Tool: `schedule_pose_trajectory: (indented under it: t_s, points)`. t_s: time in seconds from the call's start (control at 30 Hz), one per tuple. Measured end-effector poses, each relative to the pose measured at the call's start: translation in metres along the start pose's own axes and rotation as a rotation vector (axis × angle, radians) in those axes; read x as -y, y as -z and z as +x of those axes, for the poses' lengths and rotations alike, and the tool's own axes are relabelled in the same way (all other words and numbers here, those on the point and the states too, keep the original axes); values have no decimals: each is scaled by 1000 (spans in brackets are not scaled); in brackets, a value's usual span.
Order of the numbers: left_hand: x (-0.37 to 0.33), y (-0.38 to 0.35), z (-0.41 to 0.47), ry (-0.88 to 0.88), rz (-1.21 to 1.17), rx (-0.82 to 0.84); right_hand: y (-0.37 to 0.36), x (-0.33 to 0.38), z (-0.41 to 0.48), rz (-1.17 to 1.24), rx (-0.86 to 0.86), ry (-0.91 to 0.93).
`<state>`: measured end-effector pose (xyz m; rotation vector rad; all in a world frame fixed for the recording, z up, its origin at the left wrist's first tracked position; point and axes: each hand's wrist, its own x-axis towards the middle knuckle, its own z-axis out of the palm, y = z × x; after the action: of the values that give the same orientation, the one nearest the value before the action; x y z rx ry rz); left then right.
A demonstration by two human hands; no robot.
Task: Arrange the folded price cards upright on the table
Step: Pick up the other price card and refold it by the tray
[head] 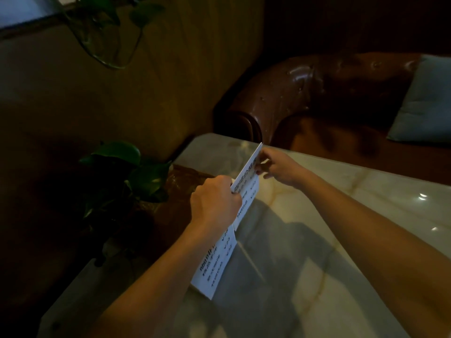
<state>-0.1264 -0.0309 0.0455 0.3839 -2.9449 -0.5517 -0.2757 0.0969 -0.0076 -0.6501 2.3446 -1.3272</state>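
While I look down over the glossy cream marble table (341, 215) with its pale brown veins, both my hands are closed on the same white folded price card (246, 189) printed with black characters. My left hand (214, 203) grips the card's near end, fingers curled round its edge, and my right hand (280, 168) pinches the far end between thumb and fingertips, so the card runs tilted between them, its far corner raised. Whether its lower edge touches the tabletop I cannot tell. A second white folded price card (216, 264), printed the same way, sits nearer to me, just below my left wrist, which hides its upper part; it looks to stand on the table with its fold uppermost, close to the table's left edge. My forearms throw dark shadows across the marble, and small light spots shine on it at the right. Left of the table stands a dark green leafy potted plant (122, 172), with more green leaves (107, 25) hanging overhead. Beyond the table's far edge is a dark brown tufted leather sofa (317, 89), and a pale grey-blue cushion (424, 103) rests on its seat at the right.
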Motion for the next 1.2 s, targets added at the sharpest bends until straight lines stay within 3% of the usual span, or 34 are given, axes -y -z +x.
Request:
schedule_pose_trajectory:
  t_s: [0.8,1.2]
  points:
    - [-8,-12,0,-150,131,25,5,-29,-10,64,5,-24]
    - [7,-18,1,-177,28,49,-7,-29,-6,86,28,-17]
